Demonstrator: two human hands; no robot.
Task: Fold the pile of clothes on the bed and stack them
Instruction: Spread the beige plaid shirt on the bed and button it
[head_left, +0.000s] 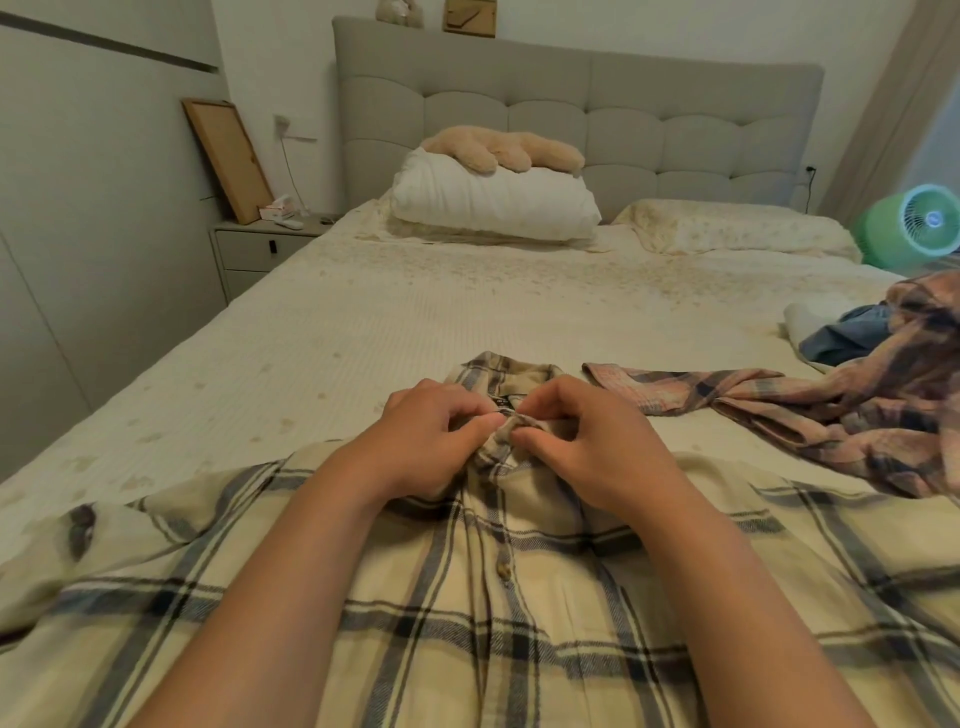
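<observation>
Obs., bed, left to right.

Far left: nightstand (265, 248) beside the bed (322, 332), well apart from the work area. Not involved.

Cream plaid shirt (467, 597) lies front-up on the near part of the bed, directly under the person's forearms. Long axis runs from the person toward the headboard, collar at the far end, button placket up the middle. Sleeves spread out to either side; the left one is bunched near the frame edge.

Left hand (431, 436): fingers curled, thumb and fingertips pinching the placket just below the collar (506, 371) from the left.

Right hand (576, 431): same posture from the right, fingers curled and pinching the same small bunch of cloth. The two hands meet fingertip to fingertip on the centre line, so neither is nearer; both sit at the far end of the shirt's long axis. Judgement: top button being fastened before folding. Whether it is through the hole cannot be told; the fingers cover it.

Right of the hands: pink plaid shirt (810, 410), unfolded, one sleeve reaching toward the collar without touching it. Beyond it a blue garment (847, 332), crumpled. Right hand is the nearer one for these.

No folded stack visible. Judgement: task early.
</observation>
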